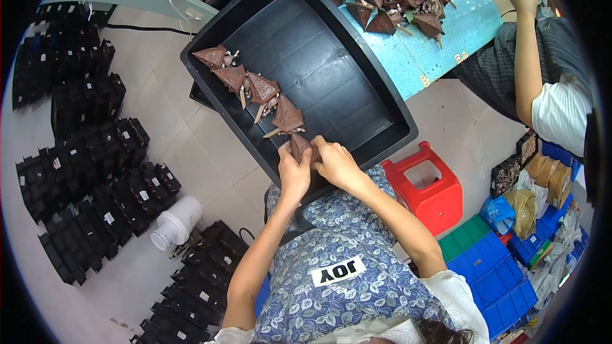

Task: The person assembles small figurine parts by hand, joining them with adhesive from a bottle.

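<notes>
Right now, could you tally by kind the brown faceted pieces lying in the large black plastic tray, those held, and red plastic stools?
Brown faceted pieces lying in the black plastic tray: 4
Held piece, between left hand and right hand: 1
Red plastic stool: 1
Total: 6

Blue leaf-patterned apron [347, 302], white patch [338, 271] with black lettering, short white sleeves [462, 296]

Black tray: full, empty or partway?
Partway. In the tray, brown pieces line the left side down to the left hand and right hand; most floor shows uncovered.
</notes>
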A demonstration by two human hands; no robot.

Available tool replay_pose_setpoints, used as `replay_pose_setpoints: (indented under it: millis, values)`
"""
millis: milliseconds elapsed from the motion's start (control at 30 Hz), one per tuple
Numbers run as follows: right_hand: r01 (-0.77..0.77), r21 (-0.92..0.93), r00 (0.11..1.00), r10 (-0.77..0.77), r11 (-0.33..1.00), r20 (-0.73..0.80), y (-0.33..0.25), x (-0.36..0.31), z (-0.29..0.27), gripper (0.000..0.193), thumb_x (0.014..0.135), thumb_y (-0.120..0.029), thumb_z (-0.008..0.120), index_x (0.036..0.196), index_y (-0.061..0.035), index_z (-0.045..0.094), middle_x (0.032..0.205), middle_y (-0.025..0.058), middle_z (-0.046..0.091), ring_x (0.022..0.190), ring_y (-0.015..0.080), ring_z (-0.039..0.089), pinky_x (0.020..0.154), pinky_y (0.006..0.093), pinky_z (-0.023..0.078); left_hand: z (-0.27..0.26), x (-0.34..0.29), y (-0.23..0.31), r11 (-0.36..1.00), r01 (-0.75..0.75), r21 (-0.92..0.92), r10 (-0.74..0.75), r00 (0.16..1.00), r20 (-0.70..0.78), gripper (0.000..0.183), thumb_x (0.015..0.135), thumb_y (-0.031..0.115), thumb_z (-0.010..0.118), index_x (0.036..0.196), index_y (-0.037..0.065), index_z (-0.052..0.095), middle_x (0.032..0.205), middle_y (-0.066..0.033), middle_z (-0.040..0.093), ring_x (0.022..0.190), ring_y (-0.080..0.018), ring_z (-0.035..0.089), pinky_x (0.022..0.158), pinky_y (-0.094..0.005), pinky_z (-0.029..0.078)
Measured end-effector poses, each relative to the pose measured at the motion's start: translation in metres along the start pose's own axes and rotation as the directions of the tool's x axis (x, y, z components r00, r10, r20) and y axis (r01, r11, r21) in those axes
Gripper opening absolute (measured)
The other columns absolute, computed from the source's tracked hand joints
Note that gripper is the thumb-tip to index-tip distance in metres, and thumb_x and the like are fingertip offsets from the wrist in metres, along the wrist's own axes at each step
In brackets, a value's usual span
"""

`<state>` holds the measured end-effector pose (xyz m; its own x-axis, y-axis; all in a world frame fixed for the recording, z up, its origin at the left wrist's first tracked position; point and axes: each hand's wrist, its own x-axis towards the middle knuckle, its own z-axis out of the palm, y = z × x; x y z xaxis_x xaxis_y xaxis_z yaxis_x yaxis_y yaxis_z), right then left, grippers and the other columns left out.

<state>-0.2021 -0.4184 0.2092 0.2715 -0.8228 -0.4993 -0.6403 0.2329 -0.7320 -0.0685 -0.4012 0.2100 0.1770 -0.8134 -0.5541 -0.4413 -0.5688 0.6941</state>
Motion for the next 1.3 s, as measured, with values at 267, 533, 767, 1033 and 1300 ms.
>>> replay_pose_setpoints:
  millis: [267,533,767,1033,1300]
  values:
    - [0.082,0.214,0.984,-0.112,0.973,0.135,-0.009,0.067,-0.013,0.098,0.074,-0.016,0.073,0.150,-0.0113,0.012,0.126,0.0411,0.043,0.119,0.0528,0.045,0.103,0.0463,0.040,-0.029,-0.022,0.054,0.791,-0.383,0.477,0.458,0.888,-0.047,0.052,0.085,0.002,0.056,0.132,-0.009,0.036,0.131,-0.0284,0.036,0.117,-0.0457,0.041,0.101,-0.0511,0.036]
    - [0.079,0.025,0.971,-0.083,0.997,0.223,-0.030,0.061,-0.006,0.103,0.076,-0.019,0.074,0.152,-0.0229,0.005,0.122,0.0431,0.041,0.107,0.0604,0.050,0.096,0.0544,0.044,-0.066,0.128,0.058,0.516,-0.353,0.780,0.601,0.799,-0.036,0.041,0.093,0.033,0.055,0.124,0.007,0.057,0.146,-0.0131,0.037,0.142,-0.0386,0.021,0.110,-0.0618,0.022]
    - [0.076,0.136,0.993,-0.088,0.988,0.082,-0.010,0.039,0.001,0.102,0.079,-0.020,0.074,0.153,-0.0231,0.004,0.117,0.0364,0.044,0.106,0.0574,0.051,0.094,0.0527,0.045,-0.053,0.125,0.055,0.544,-0.416,0.728,0.593,0.805,0.018,0.055,0.090,0.039,0.059,0.136,0.011,0.049,0.148,-0.0155,0.033,0.140,-0.0420,0.022,0.107,-0.0661,0.021]
    - [0.147,-0.057,0.972,-0.155,0.988,-0.175,-0.035,0.025,-0.032,0.083,0.079,-0.026,0.073,0.147,-0.0168,0.026,0.108,0.0270,0.054,0.094,0.0474,0.061,0.082,0.0504,0.052,-0.083,0.190,0.069,0.483,-0.348,0.803,0.556,0.831,0.026,0.075,0.082,0.044,0.066,0.144,0.012,0.038,0.152,-0.0175,0.023,0.142,-0.0478,0.006,0.110,-0.0668,0.014]
    - [-0.007,-0.319,0.526,-0.267,0.948,-0.807,-0.006,0.148,-0.221,0.050,0.084,-0.024,0.070,0.119,0.0019,0.046,0.092,0.0242,0.063,0.080,0.0427,0.064,0.066,0.0487,0.051,-0.063,0.142,0.125,0.578,-0.615,0.536,0.738,0.675,-0.022,0.059,0.087,0.022,0.064,0.137,0.002,0.040,0.144,-0.0236,0.032,0.136,-0.0469,0.024,0.111,-0.0548,0.023]
